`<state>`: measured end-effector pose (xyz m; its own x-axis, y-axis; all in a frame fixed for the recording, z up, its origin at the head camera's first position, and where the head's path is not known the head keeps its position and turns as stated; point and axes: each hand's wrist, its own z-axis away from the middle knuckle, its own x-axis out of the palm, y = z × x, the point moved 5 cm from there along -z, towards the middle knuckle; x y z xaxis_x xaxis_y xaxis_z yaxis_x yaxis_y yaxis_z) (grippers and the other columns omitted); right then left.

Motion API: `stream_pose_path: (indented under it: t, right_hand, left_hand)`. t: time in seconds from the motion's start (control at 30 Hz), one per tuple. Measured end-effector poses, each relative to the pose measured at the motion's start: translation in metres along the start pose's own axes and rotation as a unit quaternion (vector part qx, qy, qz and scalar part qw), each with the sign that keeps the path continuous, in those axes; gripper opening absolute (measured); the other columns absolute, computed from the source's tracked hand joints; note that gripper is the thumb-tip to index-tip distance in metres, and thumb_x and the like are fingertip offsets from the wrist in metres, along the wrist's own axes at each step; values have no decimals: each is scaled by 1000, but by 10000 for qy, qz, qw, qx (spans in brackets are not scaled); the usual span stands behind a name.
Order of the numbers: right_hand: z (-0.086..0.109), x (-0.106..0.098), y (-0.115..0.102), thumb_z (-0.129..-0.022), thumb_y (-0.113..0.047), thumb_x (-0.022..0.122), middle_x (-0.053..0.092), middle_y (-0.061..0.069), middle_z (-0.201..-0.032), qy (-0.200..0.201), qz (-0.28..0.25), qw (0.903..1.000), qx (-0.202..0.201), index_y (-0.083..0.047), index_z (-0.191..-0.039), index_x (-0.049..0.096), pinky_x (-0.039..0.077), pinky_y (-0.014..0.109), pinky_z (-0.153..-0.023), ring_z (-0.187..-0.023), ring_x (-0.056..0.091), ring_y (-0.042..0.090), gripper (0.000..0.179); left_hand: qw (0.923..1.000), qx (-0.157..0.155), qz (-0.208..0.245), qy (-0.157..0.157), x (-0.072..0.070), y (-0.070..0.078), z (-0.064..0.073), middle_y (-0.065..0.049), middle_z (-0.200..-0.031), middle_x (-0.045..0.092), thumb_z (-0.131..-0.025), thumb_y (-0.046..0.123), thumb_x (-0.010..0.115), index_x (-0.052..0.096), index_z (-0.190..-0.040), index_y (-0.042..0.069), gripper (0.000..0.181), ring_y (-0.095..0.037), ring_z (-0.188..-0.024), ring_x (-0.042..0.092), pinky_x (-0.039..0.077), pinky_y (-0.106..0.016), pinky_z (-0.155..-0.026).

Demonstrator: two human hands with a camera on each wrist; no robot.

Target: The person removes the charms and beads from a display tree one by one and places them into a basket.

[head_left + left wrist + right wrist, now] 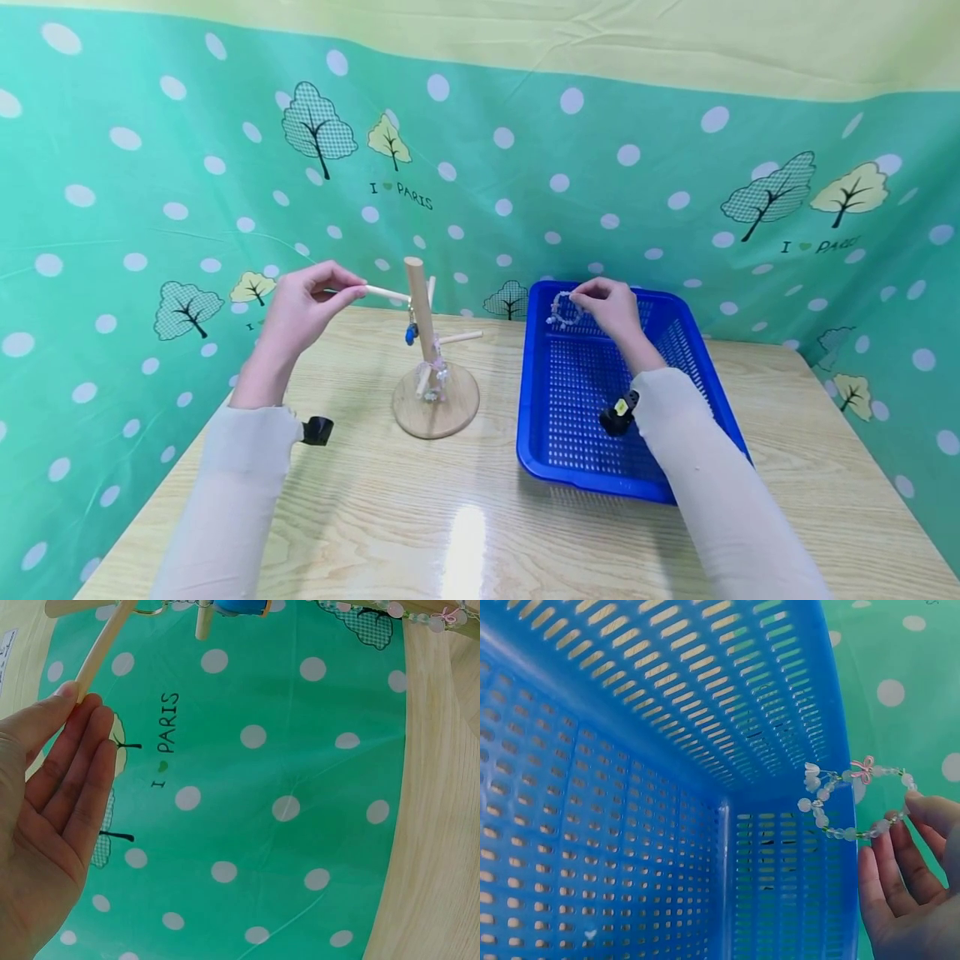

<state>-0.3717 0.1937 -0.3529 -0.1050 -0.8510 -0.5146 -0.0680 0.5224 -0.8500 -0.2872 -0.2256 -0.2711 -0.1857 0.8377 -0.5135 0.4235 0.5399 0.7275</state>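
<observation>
At the left, my left hand (pixel 300 310) pinches the end of a wooden peg (pixel 387 292) on a wooden stand (pixel 422 312) with a round base. From that peg, close to the post, hangs a bracelet with a blue charm (pixel 411 334). Pale pink beaded jewellery (pixel 441 375) loops a lower peg. Over the far part of the blue basket (pixel 525 400), my right hand (pixel 611 310) pinches a beaded bracelet (pixel 845 833) between thumb and fingers. In the right wrist view, this bracelet shows clear and whitish beads, a pink bow (pixel 862 770) and a white flower charm.
The perforated basket stands to the right of the stand on a light wooden table (pixel 390 517). A green polka-dot cloth (pixel 487 183) hangs behind the table and along its sides. Another bare peg (pixel 461 337) sticks out rightward from the stand, towards the basket.
</observation>
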Motion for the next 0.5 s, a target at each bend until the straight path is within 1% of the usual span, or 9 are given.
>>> stream_pose_path:
  t: [0.17, 0.3, 0.5]
  right_hand:
    - [0, 0, 5, -98, -23, 64, 68, 18, -113, -273, 33, 9996, 42, -3, -112, 70, 57, 47, -95, -101, 64, 29, 25]
    - [0, 1, 10, -99, -22, 64, 67, 20, -115, -457, 8, 9989, 120, -1, -114, 69, 56, 49, -97, -106, 64, 34, 27]
    - [1, 2, 15, -99, -22, 64, 67, 20, -117, -682, 130, 9973, 220, -1, -114, 69, 56, 49, -96, -106, 64, 35, 27]
  left_hand:
    - [10000, -29, 39, -3, 0, 0, 0, 28, -82, 65, -93, 15, 71, 72, -101, 0, 17, 5, -76, 63, 55, -9, -69]
    - [10000, -35, 59, -2, 0, 0, 0, 27, -82, 65, -93, 15, 71, 72, -101, 0, 17, 5, -76, 63, 55, -9, -69]
    - [10000, -20, 64, 3, 0, -1, -1, 27, -82, 65, -93, 15, 72, 72, -101, 0, 17, 4, -76, 63, 55, -10, -69]
